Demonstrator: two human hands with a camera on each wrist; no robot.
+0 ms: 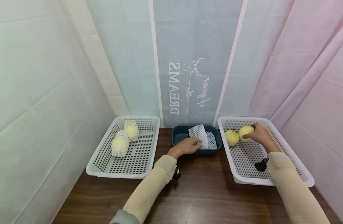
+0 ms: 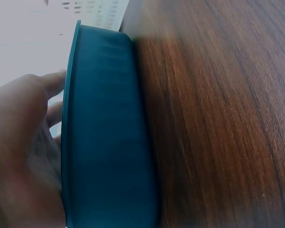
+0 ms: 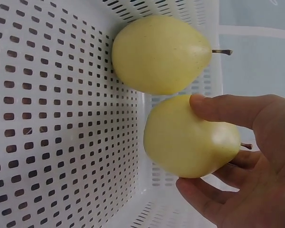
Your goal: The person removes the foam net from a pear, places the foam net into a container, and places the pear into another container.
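My right hand [image 1: 259,134] grips a pale yellow pear [image 3: 187,137], thumb on one side and fingers curled on the other. Beside it, a second stemmed pear [image 3: 161,54] lies in the right white basket [image 1: 233,161]. My left hand [image 1: 186,146] reaches over the near rim of a dark blue bin [image 1: 182,127], its fingers loosely bent at the white foam nets [image 1: 198,134]. In the left wrist view, the bin's side wall [image 2: 104,128] hides part of that hand.
To the left, a white perforated basket [image 1: 151,146] holds two pears in foam nets [image 1: 120,144]. All three containers stand on a dark wood table [image 1: 193,189]. A printed cloth [image 1: 188,37] hangs behind them, with pale walls on both sides.
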